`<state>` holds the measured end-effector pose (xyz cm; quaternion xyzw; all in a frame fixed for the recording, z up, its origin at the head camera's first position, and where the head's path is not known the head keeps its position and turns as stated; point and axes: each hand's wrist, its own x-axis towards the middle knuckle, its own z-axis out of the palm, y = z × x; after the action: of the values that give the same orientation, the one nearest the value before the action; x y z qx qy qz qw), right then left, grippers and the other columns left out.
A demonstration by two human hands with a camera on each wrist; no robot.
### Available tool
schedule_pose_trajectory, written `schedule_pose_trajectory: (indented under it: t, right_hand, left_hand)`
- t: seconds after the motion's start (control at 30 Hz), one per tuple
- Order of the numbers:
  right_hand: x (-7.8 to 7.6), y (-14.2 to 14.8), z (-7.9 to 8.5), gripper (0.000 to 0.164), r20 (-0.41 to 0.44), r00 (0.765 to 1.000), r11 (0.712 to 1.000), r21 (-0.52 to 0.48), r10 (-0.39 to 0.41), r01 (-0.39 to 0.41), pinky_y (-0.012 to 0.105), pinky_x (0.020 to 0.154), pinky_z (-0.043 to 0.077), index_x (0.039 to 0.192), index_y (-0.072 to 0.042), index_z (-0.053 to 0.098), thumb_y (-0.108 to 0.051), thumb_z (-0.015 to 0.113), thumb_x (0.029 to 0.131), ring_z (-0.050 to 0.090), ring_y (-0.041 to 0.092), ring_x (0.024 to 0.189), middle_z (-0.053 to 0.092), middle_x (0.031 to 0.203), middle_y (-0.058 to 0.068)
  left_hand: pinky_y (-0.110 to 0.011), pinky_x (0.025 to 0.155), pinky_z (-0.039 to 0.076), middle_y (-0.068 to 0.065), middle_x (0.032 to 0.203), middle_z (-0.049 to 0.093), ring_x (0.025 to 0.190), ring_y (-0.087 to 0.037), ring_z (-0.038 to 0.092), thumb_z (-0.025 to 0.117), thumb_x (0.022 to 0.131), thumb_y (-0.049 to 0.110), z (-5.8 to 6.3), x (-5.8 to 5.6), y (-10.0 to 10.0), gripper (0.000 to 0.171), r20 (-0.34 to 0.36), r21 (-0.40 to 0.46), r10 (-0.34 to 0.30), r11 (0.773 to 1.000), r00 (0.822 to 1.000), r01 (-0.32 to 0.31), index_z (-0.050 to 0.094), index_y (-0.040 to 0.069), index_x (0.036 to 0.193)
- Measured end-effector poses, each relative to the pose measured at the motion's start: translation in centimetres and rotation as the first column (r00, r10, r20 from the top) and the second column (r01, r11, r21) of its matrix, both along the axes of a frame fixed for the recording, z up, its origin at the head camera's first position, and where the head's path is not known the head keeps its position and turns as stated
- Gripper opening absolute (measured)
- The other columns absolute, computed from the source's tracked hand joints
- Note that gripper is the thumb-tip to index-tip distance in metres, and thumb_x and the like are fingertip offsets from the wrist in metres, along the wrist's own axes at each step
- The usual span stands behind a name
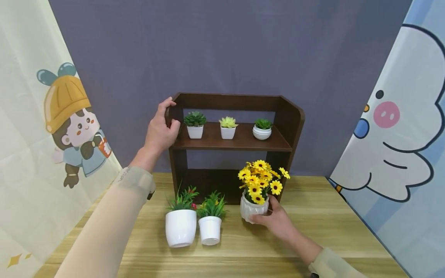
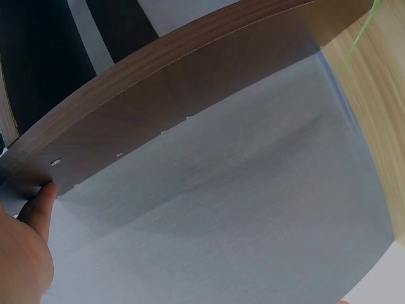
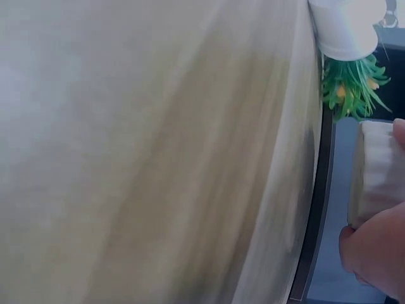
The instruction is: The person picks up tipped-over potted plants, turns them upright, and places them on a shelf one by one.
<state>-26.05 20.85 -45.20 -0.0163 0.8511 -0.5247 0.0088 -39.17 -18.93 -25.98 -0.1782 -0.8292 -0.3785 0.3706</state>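
A dark brown wooden shelf (image 1: 233, 149) stands at the back of the table. My left hand (image 1: 161, 127) holds the upper part of its left side panel, the thumb at the front; in the left wrist view a finger (image 2: 43, 209) touches the panel's outer face (image 2: 190, 88). My right hand (image 1: 278, 220) grips a whitish ribbed pot (image 1: 252, 210) of yellow flowers (image 1: 259, 179) from its right side, before the shelf's lower right part. In the right wrist view the pot (image 3: 380, 171) sits between thumb and fingers, its base appearing off the table.
On the upper board stand a dark green succulent (image 1: 195, 125), a pale green one (image 1: 228, 128) and a small one in a round ribbed pot (image 1: 262, 129). Two white pots with leafy plants, a larger (image 1: 180, 227) and a smaller (image 1: 210, 230), stand on the wooden table (image 1: 333, 216) in front.
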Motion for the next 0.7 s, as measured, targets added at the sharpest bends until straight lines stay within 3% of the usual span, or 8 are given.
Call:
schedule_pose_trajectory:
  t: [0.23, 0.43, 0.7]
  right_hand:
    - [-2.2, -0.2, -0.4, 0.111, -0.022, 0.999, 0.999, -0.038, -0.033, 0.032, 0.068, 0.127, 0.031, 0.169, 0.003, 0.025, -0.028, 0.093, 0.087, 0.044, 0.052, 0.153, 0.048, 0.162, 0.033]
    - [-4.0, -0.2, -0.9, 0.104, -0.06, 0.997, 0.994, -0.101, -0.054, 0.048, 0.066, 0.126, 0.035, 0.167, 0.004, 0.028, -0.02, 0.091, 0.088, 0.048, 0.051, 0.15, 0.049, 0.161, 0.031]
    - [-6.1, -0.2, -1.2, 0.101, -0.075, 0.993, 0.989, -0.121, -0.092, 0.083, 0.064, 0.125, 0.039, 0.165, 0.005, 0.03, -0.02, 0.09, 0.089, 0.051, 0.048, 0.148, 0.052, 0.159, 0.031]
  left_hand:
    - [-0.051, 0.078, 0.046, -0.004, 0.178, 0.04, 0.09, -0.042, 0.06, 0.053, 0.105, 0.011, 0.1, 0.2, 0.1, 0.06, 0.014, -0.008, 0.006, 1.0, 1.0, -0.006, 0.042, 0.021, 0.163]
    - [-0.053, 0.08, 0.048, -0.004, 0.178, 0.039, 0.095, -0.043, 0.062, 0.053, 0.105, 0.01, 0.0, 0.1, 0.1, 0.06, 0.009, -0.004, 0.006, 1.0, 1.0, -0.006, 0.042, 0.022, 0.163]
    - [-0.051, 0.077, 0.047, -0.004, 0.178, 0.039, 0.092, -0.041, 0.061, 0.051, 0.106, 0.013, 0.0, 0.0, 0.0, 0.06, 0.012, -0.01, 0.006, 1.0, 1.0, -0.006, 0.04, 0.025, 0.164]
